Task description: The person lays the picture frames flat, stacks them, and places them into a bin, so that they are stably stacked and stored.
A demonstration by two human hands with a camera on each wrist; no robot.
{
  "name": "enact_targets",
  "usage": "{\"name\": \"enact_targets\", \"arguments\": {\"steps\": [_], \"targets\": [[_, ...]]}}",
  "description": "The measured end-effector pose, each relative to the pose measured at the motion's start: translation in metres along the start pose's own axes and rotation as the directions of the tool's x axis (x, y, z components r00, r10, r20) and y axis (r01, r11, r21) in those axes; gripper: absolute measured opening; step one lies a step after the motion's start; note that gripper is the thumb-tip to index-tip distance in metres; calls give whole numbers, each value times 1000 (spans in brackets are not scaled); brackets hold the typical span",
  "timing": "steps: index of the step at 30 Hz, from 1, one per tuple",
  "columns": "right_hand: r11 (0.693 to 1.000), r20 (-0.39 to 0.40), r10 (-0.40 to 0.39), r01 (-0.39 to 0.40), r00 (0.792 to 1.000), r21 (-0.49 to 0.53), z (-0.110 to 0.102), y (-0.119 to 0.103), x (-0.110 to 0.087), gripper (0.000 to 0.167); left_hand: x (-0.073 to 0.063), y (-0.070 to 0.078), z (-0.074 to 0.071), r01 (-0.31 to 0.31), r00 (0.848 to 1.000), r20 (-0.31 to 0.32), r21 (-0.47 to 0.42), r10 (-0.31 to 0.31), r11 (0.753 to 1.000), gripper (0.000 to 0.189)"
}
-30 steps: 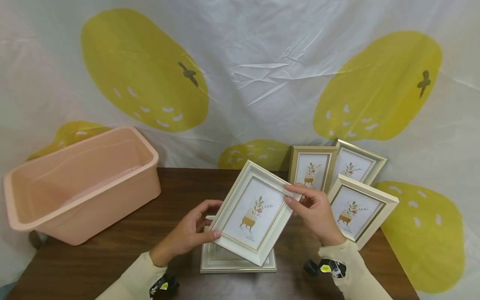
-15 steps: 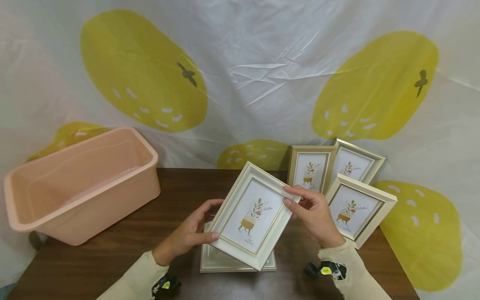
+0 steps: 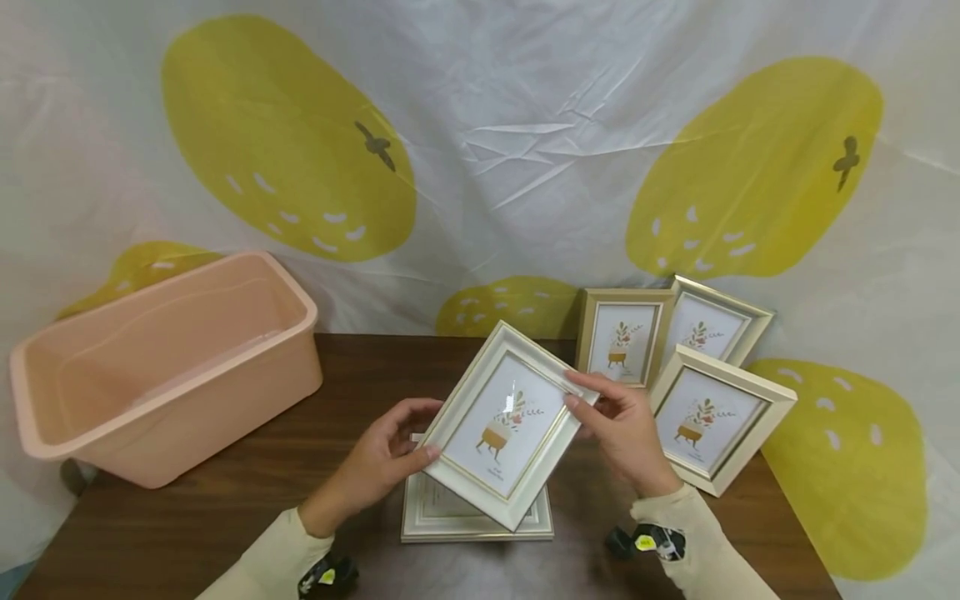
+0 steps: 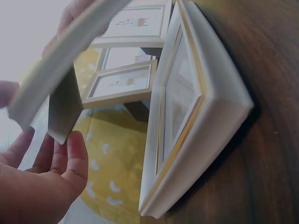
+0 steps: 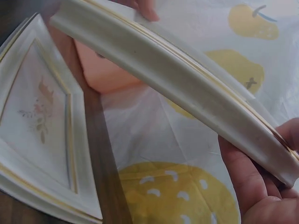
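Both hands hold up one white picture frame (image 3: 510, 425) with a gold inner line and a flower-pot print, tilted above the table. My left hand (image 3: 375, 458) pinches its lower left edge, thumb on the front. At the upper right corner, my right hand (image 3: 622, 425) pinches the rim between thumb and fingers. Beneath it, partly covered, lies a stack of white frames (image 3: 480, 527), seen edge-on in the left wrist view as a stack (image 4: 205, 107). In the right wrist view the held frame (image 5: 177, 84) crosses above that stack (image 5: 88, 163).
A pink plastic bin (image 3: 225, 400) stands on the left of the dark wood table (image 3: 360, 375). At the right back stand a tan frame (image 3: 585, 333), a silver-gold frame (image 3: 753, 329) and a cream frame (image 3: 738, 467). A cloth with yellow fruit prints (image 3: 525, 217) hangs behind.
The held picture frame stays nearly in place, shifting and tilting only slightly; a bright reflection now shows on its glass. Both hands keep their grip.
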State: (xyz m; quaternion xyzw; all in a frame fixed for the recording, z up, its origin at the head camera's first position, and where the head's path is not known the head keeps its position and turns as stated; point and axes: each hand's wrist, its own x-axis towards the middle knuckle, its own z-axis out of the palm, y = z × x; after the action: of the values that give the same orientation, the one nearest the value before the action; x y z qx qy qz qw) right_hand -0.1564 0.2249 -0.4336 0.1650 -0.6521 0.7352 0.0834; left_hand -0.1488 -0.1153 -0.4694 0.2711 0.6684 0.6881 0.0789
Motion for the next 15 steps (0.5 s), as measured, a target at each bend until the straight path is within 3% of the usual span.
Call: {"name": "enact_targets", "arguments": {"steps": [5,15], "targets": [[998,-65,59,-58,996,19,3,9,-3,35,-6,0,2,55,996,-65,20,-54,998,54],[991,-141,135,-130,981,45,5,20,-5,39,-19,-4,8,103,989,-108,-18,-105,995,61]]}}
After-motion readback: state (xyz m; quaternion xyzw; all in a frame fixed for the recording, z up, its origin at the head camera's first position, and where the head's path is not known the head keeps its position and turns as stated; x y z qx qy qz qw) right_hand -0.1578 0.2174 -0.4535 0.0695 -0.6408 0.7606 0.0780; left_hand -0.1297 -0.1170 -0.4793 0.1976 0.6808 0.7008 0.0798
